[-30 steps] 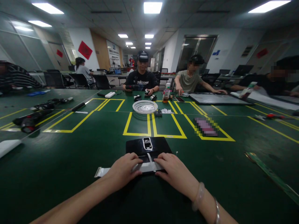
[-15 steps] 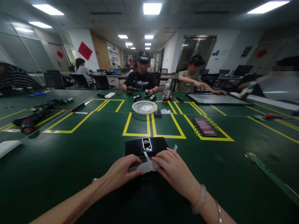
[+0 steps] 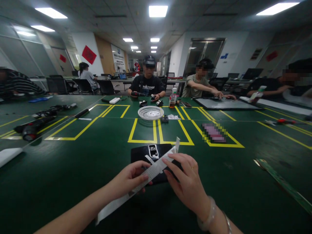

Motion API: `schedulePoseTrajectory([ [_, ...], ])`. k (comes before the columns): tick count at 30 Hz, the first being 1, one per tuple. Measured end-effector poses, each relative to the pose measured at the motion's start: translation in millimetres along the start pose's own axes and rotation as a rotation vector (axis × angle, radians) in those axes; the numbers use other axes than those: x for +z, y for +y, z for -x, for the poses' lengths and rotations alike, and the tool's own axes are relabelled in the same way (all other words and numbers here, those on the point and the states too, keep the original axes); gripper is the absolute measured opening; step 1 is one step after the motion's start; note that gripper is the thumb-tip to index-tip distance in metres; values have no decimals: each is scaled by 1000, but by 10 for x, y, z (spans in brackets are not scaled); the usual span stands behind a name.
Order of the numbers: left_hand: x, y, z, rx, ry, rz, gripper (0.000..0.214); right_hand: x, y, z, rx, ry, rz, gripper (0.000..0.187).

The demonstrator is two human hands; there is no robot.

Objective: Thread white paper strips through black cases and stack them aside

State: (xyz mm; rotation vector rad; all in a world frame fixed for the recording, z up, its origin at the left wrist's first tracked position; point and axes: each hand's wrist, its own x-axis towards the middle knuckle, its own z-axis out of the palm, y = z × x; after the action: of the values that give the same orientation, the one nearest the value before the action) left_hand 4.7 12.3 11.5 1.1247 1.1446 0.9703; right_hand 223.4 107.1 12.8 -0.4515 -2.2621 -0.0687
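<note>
Aslant, white strip (image 3: 153,169) (in left hand (image 3: 130,177)).

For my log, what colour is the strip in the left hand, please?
The strip is whitish grey; it shows best in the head view.

White strip (image 3: 156,168), earlier nearly level across the black panel (image 3: 139,154), now steeply aslant

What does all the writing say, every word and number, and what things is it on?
"EZGHOF": last big letters on the dark shirt across the table; the letters before them are unclear.
Wall sign: rows of writing under a blue mark, too blurred to read.
Red paper on the wall: too blurred.
White strip: tiny marks, too small to read.
I can't read any numbers.
</note>
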Motion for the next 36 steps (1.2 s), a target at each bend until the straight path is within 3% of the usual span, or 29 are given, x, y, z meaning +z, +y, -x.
schedulePoseTrajectory([
  [5,-4,28,65,118,-57,-455,22,1,-80,-39,86,-281,-66,22],
  [7,13,13,77,119,-51,-530,23,34,-98,-37,102,-343,-134,16],
  [15,24,-128,-48,9,-42,-471,34,93,-82,-21,79,-339,-299,19],
  [19,-66,-173,-127,-70,10,-319,44,-5,-21,-20,8,-315,-566,14],
  [22,-115,-177,-137,-102,12,-233,48,-38,28,-35,175,-325,-809,11],
  [25,-113,-151,-122,-136,-7,-200,46,-10,41,-63,389,-348,-840,9],
  [29,-76,-107,-113,-191,-77,-185,49,47,-11,-92,588,-470,-941,27],
  [36,-60,-147,-120,-140,-156,-206,44,146,-76,-60,641,-547,-969,38],
])
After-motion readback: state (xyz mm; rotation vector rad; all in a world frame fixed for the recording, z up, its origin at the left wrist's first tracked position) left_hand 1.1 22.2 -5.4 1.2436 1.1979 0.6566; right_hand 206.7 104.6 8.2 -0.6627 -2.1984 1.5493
